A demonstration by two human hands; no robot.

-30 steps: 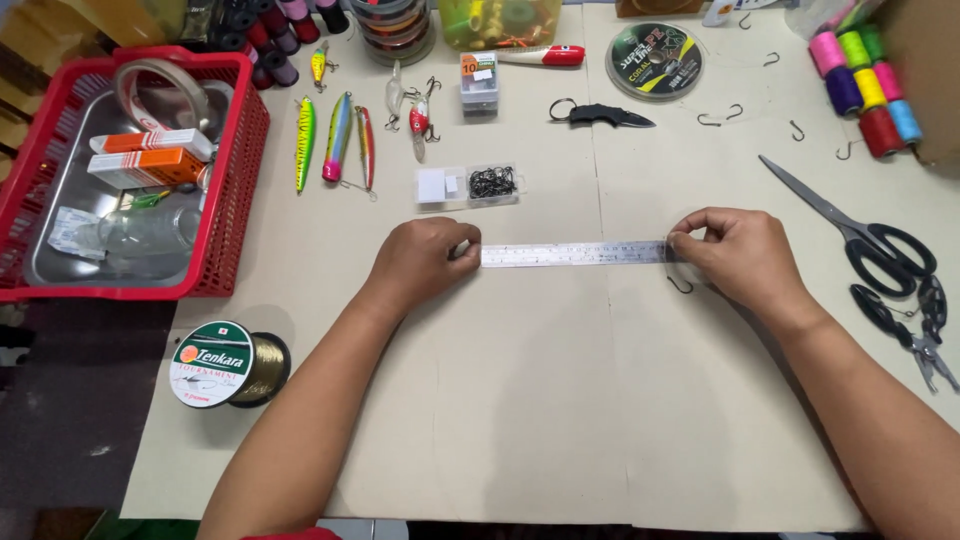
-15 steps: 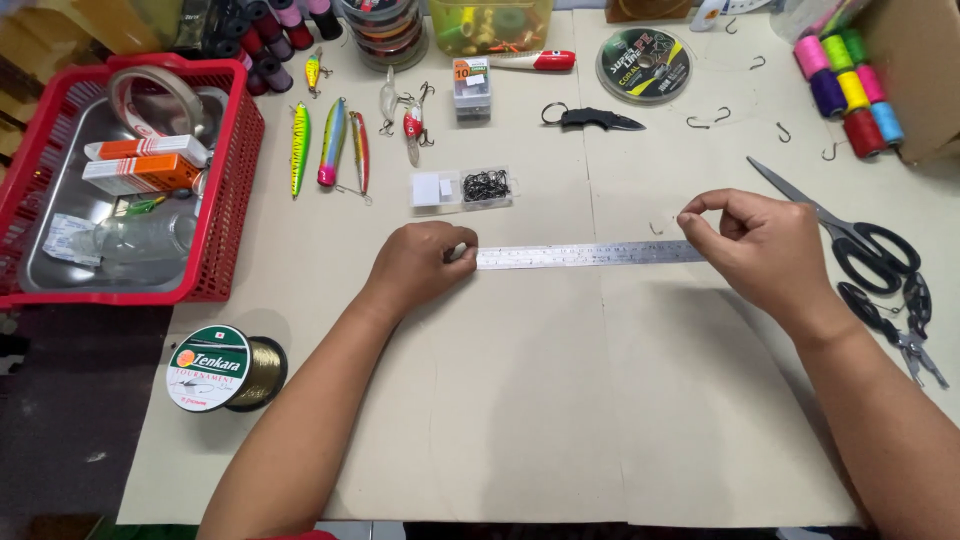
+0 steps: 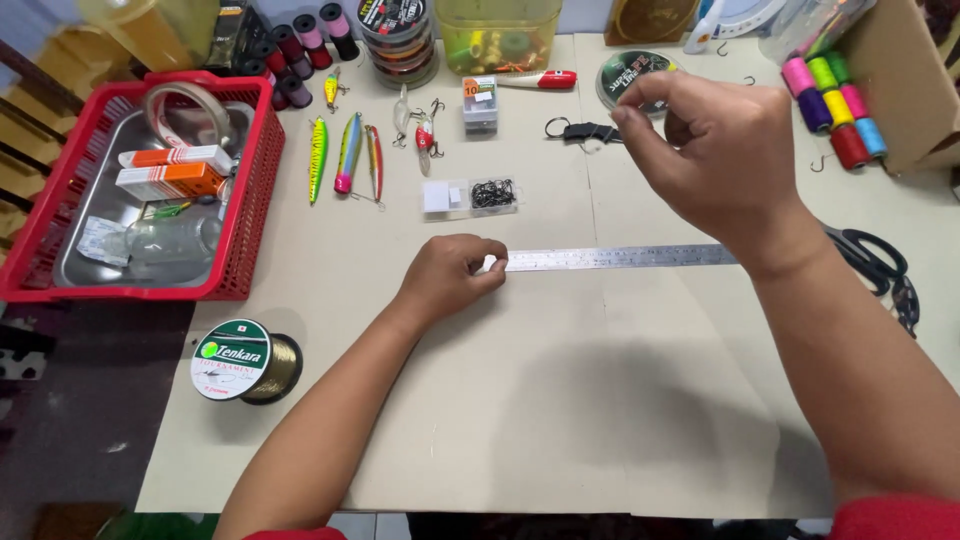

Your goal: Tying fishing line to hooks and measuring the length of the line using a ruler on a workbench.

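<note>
L hand (image 3: 450, 275) is down on the beige surface (image 3: 520, 420), fingertips pinched together at the left end of the long flat steel ruler (image 3: 620, 258), which lies level across the middle. R hand (image 3: 715, 160) is raised above the surface, thumb and forefinger pinched; can't tell what, if anything, is between them. Black-handled scissors (image 3: 870, 255) lie just right of the ruler. Small clear plastic box of black hooks (image 3: 470, 196) sits behind it. Red plastic basket (image 3: 255, 190) far left, w/ a spool of gold line (image 3: 245, 362) near it.
</note>
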